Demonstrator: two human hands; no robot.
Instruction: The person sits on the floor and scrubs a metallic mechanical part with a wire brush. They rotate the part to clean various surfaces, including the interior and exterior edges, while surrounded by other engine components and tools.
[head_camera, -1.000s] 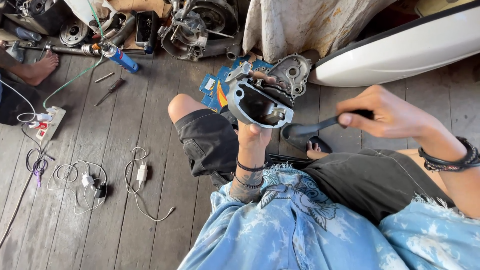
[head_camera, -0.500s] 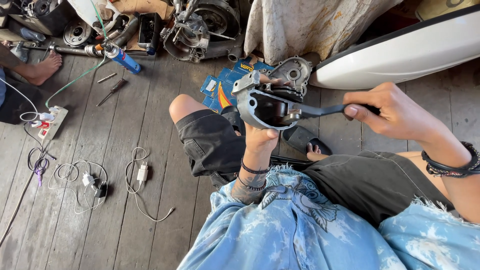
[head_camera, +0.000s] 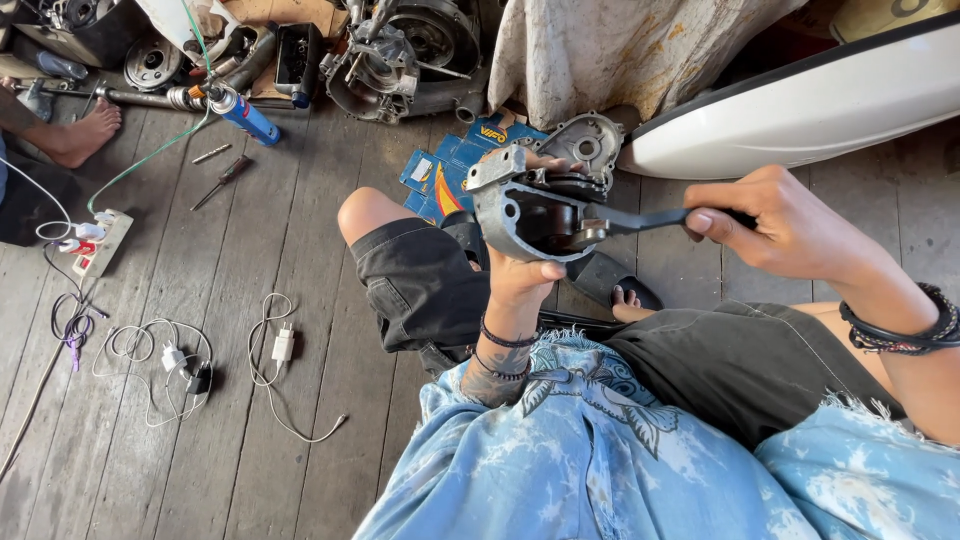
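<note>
My left hand grips a grey metal engine cover from below, holding it up above my knees with its hollow side toward me. My right hand is closed around the handle of a dark wrench, whose head sits inside the cover's hollow. Behind the cover lies a second grey engine cover on the floor, next to flattened blue cardboard boxes.
A white vehicle body panel lies at the right under a stained cloth. Engine parts, a blue spray can, a screwdriver, a power strip and chargers with cables lie on the wooden floor. Another person's bare foot rests at the left.
My left hand has raised and turned the cover slightly. My right hand lifted the wrench from a downward slant to nearly level, its head staying in the cover.
</note>
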